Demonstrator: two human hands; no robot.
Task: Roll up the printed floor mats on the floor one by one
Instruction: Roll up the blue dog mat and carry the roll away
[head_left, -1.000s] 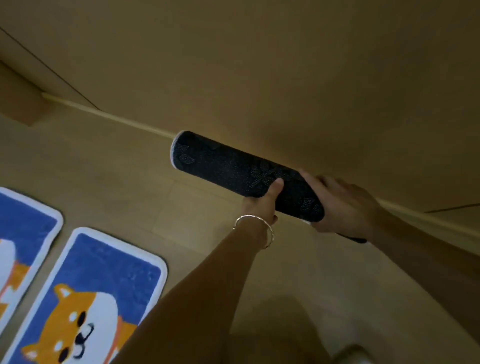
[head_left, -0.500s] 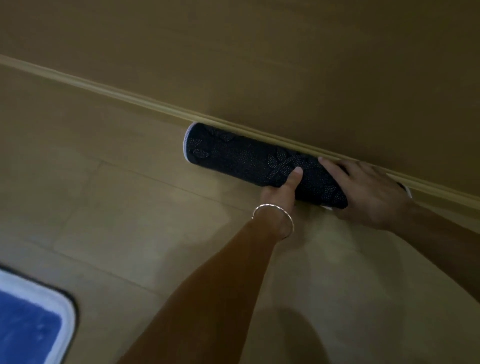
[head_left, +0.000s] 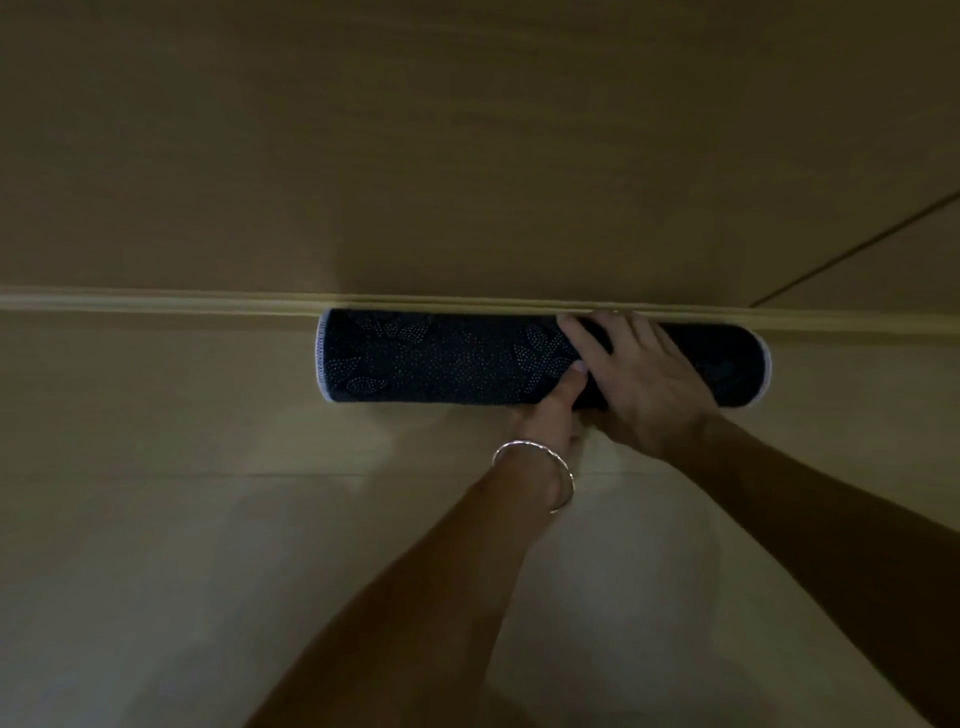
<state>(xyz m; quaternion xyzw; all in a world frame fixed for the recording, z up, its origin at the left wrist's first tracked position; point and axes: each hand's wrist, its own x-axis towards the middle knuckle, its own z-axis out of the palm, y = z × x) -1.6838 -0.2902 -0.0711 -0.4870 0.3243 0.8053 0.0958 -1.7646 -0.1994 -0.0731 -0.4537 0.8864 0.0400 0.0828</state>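
Observation:
A rolled-up mat (head_left: 441, 358) lies on the floor, pressed lengthwise against the skirting board. Its outside is the dark, dotted anti-slip backing with white stitched ends. My right hand (head_left: 644, 379) rests flat on top of the roll's right half, fingers spread over it toward the wall. My left hand (head_left: 553, 410), with a thin bangle on the wrist, sits at the roll's near side, thumb up against it; its fingers are hidden under the roll and my right hand.
A pale skirting board (head_left: 156, 304) runs across the view at the foot of a tan wall (head_left: 467, 130). A dark seam (head_left: 857, 249) crosses the wall at the right. Light wooden floor (head_left: 182, 519) fills the near half.
The roll has gone from held above the floor to lying level against the skirting board. The view has swung toward the wall, and the blue dog-print mats have left the frame.

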